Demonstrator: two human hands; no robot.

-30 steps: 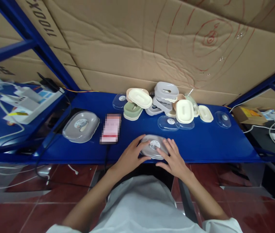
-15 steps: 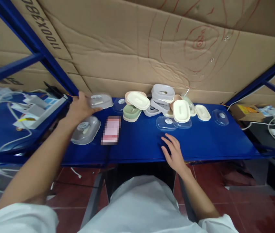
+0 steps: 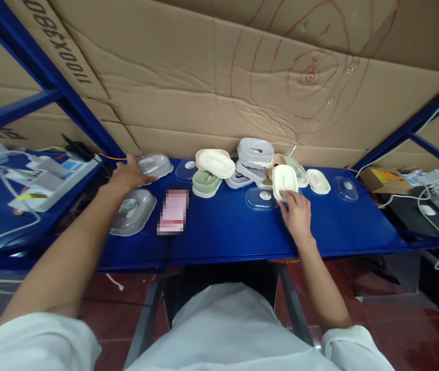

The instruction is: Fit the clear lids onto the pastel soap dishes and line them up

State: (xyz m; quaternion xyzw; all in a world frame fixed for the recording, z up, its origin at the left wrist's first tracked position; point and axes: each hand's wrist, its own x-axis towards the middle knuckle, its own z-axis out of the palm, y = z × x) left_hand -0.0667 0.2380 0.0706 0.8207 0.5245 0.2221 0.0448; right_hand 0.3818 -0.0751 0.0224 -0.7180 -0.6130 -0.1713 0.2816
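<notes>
My left hand (image 3: 128, 175) is at the back left of the blue table, its fingers at the near-left edge of a clear grey-tinted container (image 3: 155, 166); whether it grips it is unclear. My right hand (image 3: 295, 208) has thumb and fingers on the near edge of a cream rectangular lid (image 3: 285, 181), which leans on the pile. Beside it lie a clear lid (image 3: 261, 198), stacked lilac containers (image 3: 256, 150), a cream oval lid (image 3: 216, 163) and a green container (image 3: 206, 181). Another clear container (image 3: 136, 211) rests below my left hand.
A phone with a blurred screen (image 3: 173, 211) lies on the blue table (image 3: 227, 226). Further right are a small cream lid (image 3: 319, 181) and a clear lid (image 3: 345, 188). Power strips and cables (image 3: 45, 180) are at the left, a cardboard box (image 3: 391, 180) at the right.
My right hand has moved forward from above the table's front area and taken hold of the cream lid's near edge. My left hand stays by the clear container. The view has shifted slightly.
</notes>
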